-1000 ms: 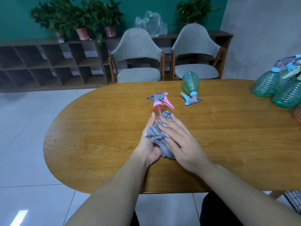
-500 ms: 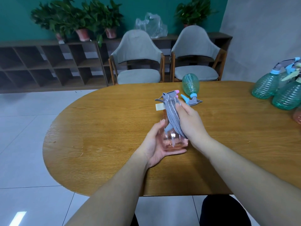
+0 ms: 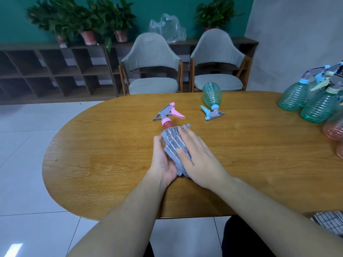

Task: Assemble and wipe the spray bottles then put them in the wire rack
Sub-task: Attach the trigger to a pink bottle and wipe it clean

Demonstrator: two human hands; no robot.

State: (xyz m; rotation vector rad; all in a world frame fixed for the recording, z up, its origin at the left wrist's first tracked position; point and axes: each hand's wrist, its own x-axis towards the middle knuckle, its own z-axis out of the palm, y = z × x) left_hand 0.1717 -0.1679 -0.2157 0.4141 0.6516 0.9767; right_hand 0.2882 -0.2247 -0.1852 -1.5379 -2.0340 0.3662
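L hand (image 3: 164,164) cups pink bottle (image 3: 168,125); R hand (image 3: 199,158) flat, pressing cloth (image 3: 175,143).

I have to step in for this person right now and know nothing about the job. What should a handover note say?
Left hand grips the pink spray bottle from below. Right hand presses the grey cloth around it.
Done: pink bottle assembled, wiping under way.
Left: the green spray bottle lying on the table, several bottles at the right edge, then loading the wire rack at lower right.

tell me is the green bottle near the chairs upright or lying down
Lying down. The green bottle rests on its side on the table, with its blue trigger head pointing toward the person.
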